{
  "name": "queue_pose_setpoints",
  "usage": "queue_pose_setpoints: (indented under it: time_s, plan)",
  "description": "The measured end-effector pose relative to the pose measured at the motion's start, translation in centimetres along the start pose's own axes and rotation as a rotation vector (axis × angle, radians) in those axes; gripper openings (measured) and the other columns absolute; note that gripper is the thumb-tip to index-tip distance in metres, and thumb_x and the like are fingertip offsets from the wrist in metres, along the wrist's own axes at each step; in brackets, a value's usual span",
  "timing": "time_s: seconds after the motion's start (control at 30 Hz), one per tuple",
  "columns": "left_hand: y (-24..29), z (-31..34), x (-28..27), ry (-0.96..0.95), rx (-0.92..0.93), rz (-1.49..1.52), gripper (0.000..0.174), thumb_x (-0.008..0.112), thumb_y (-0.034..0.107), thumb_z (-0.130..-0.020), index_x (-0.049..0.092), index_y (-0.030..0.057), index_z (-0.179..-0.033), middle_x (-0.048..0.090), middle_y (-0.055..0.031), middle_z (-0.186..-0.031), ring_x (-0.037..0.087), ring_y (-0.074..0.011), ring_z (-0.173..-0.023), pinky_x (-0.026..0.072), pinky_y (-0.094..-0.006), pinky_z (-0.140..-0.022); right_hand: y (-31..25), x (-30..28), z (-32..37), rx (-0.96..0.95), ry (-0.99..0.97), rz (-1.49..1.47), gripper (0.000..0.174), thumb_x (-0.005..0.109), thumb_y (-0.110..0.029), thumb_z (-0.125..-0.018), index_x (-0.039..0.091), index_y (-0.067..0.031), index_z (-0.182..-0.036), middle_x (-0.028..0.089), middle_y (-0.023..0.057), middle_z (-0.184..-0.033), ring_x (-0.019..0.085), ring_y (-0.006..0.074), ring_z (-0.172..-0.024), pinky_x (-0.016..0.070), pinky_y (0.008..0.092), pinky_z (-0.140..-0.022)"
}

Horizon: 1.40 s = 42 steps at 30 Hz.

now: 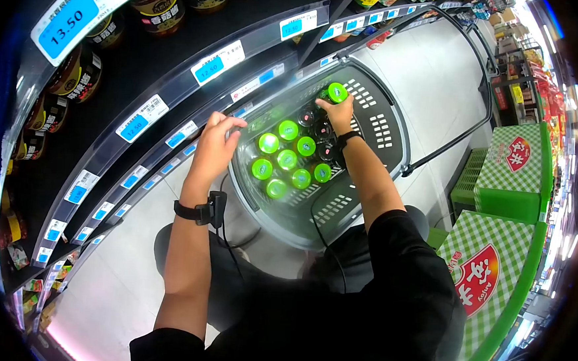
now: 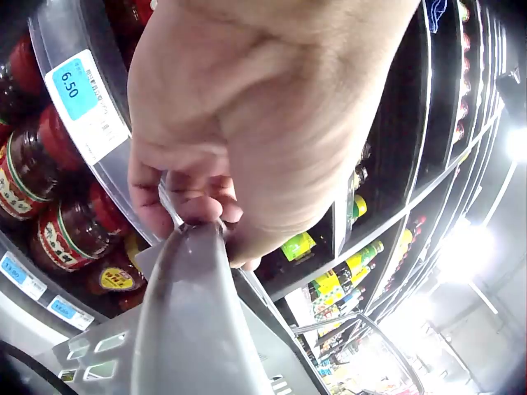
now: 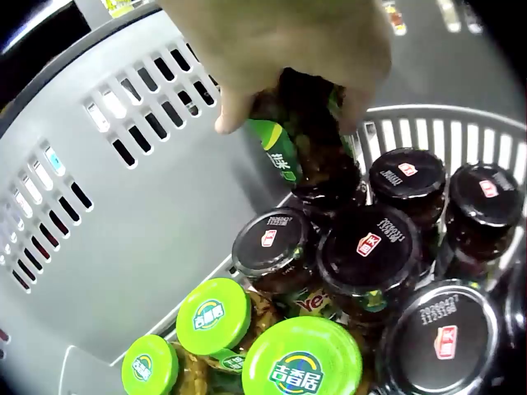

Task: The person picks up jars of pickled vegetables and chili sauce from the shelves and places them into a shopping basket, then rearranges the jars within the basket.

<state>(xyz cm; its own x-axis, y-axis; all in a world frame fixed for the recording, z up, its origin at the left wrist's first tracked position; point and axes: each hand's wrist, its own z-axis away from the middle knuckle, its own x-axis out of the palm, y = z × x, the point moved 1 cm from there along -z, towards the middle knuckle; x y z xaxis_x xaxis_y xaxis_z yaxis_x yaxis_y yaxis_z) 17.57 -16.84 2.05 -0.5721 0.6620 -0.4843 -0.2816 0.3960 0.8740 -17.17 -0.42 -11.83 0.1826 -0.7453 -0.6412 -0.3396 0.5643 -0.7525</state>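
Observation:
My right hand (image 1: 339,114) grips a green-lidded glass jar (image 1: 337,92) at the far right end of the grey shopping basket (image 1: 403,131). In the right wrist view, thumb and fingers straddle this jar (image 3: 309,152), its dark contents and green label showing below them; its lid is hidden by the hand. Black-lidded jars (image 3: 368,247) stand beside it, with several green-lidded jars (image 1: 287,159) to their left. My left hand (image 1: 215,146) is at the basket's left side; in the left wrist view its curled fingers hold the grey basket rim (image 2: 193,321).
Shelves of jars (image 1: 157,10) with price tags (image 1: 210,66) curve along the left. The basket's long black handle (image 1: 446,147) leans out to the right. Green checkered display boxes (image 1: 496,259) stand at the right. Cables hang from both wrists over the basket and lap.

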Motion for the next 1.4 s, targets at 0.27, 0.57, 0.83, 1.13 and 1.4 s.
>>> queue_pose_setpoints:
  time_s: [0.27, 0.57, 0.83, 1.13, 1.4]
  plan:
    - [-1.3, 0.1, 0.5, 0.075, 0.086, -0.030, 0.017, 0.066, 0.002, -0.087, 0.070, 0.0088, -0.102, 0.058, -0.0133, -0.098, 0.061, -0.0322, -0.093, 0.0504, -0.0418, -0.082, -4.9, -4.3, 2.0, -0.106, 0.253, -0.418, 0.010, 0.068, -0.003, -0.087, 0.058, -0.0017, -0.087, 0.059, 0.0013, -0.077, 0.056, 0.0129, -0.070, 0.0449, 0.0327, -0.059]
    - [-0.2, -0.5, 0.0, 0.208, 0.060, 0.074, 0.019, 0.064, 0.010, -0.088, 0.070, 0.0033, -0.104, 0.069, -0.0140, -0.091, 0.066, -0.0322, -0.080, 0.0528, -0.0409, -0.074, -49.6, -21.2, 5.9, -1.095, -0.399, -0.472, 0.036, 0.071, -0.013, -0.087, 0.057, 0.0057, -0.115, 0.061, 0.0184, -0.120, 0.063, 0.0214, -0.101, 0.0548, 0.0351, -0.083]
    - [0.6, 0.3, -1.3, 0.225, 0.085, 0.146, 0.018, 0.063, 0.013, -0.090, 0.071, 0.0043, -0.103, 0.071, -0.0187, -0.102, 0.068, -0.0381, -0.096, 0.0539, -0.0451, -0.085, -66.5, -9.4, 3.6, -1.296, -0.879, -0.234, 0.099, 0.092, -0.045, -0.067, 0.048, -0.0074, -0.147, 0.063, 0.0186, -0.134, 0.060, 0.0294, -0.125, 0.0515, 0.0387, -0.102]
    - [-1.1, 0.3, -1.0, 0.193, 0.050, 0.156, 0.017, 0.063, 0.011, -0.091, 0.070, 0.0032, -0.105, 0.072, -0.0190, -0.104, 0.069, -0.0371, -0.099, 0.0544, -0.0439, -0.086, -63.7, -16.7, 5.9, -1.224, -0.610, -0.381, 0.067, 0.085, -0.025, -0.078, 0.056, 0.0037, -0.131, 0.063, 0.0129, -0.122, 0.061, 0.0203, -0.107, 0.0521, 0.0277, -0.088]
    - [-1.2, 0.0, -1.4, 0.153, 0.024, 0.218, 0.018, 0.064, 0.010, -0.090, 0.070, 0.0028, -0.105, 0.073, -0.0167, -0.101, 0.072, -0.0314, -0.086, 0.0558, -0.0378, -0.077, -45.4, -25.3, 2.1, -0.569, -0.615, -0.529, 0.076, 0.089, -0.026, -0.075, 0.052, -0.0034, -0.137, 0.066, 0.0120, -0.120, 0.068, 0.0216, -0.104, 0.0601, 0.0322, -0.082]
